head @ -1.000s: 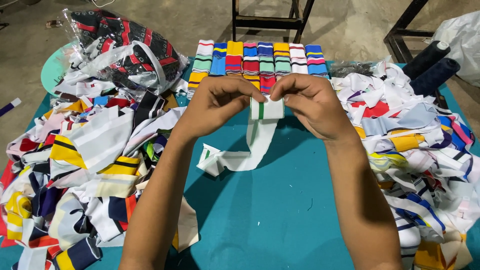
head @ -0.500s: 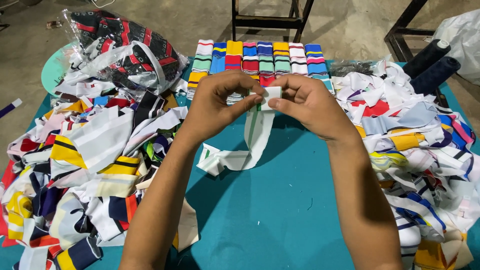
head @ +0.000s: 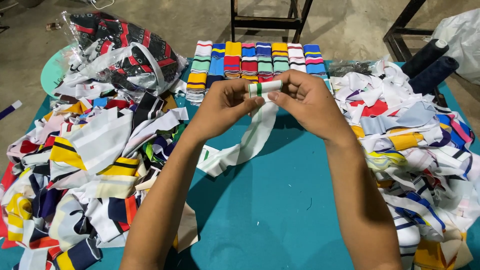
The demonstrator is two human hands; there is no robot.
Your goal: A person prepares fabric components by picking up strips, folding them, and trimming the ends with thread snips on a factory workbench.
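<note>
My left hand and my right hand together pinch the rolled top end of a white ribbed fabric strip with a green stripe. They hold it above the teal table. The strip's loose tail hangs down and trails to the left onto the table. Just beyond my hands, rolled striped strips stand in neat rows at the table's far edge.
A big heap of loose striped strips covers the left side, another heap the right. A clear plastic bag of dark patterned cloth lies far left. Two dark thread cones stand far right. A metal stool frame is behind the table.
Both hands have kept rolling the strip's top end, so the roll is thicker. The tail has drawn up and hangs shorter.
</note>
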